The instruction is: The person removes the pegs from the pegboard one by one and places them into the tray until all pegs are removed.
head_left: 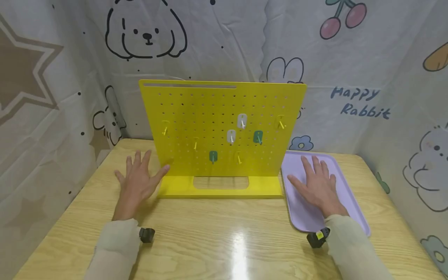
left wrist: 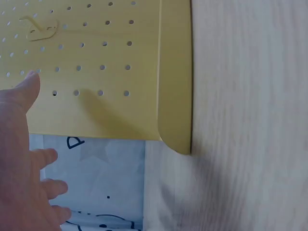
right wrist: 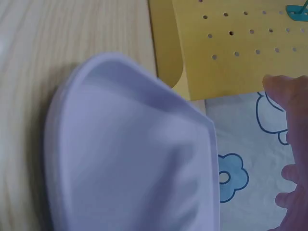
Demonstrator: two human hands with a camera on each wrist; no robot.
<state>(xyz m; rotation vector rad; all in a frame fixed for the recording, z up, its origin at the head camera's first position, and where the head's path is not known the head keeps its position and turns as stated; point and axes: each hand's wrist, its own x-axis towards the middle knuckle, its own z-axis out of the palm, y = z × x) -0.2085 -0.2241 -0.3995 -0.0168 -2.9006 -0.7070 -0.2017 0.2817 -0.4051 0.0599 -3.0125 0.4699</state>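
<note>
A yellow pegboard (head_left: 217, 124) stands upright on its base in the middle of the table. Hooks are fixed on it: white hooks (head_left: 242, 121), green hooks (head_left: 258, 137) and several yellow hooks (head_left: 281, 123). My left hand (head_left: 138, 184), fingers spread, is at the board's left edge, its thumb close to the lower left corner; whether it touches cannot be told. Over the lilac tray (head_left: 301, 217), right of the board, my right hand (head_left: 318, 186) hovers with fingers spread, casting a shadow on it. Neither hand holds anything.
The wooden table (head_left: 196, 237) extends in front of the board. Behind and at both sides hangs a white cloth (head_left: 224, 42) printed with cartoon animals. A small black camera (head_left: 147, 235) is worn on the left wrist, another (head_left: 317, 238) on the right.
</note>
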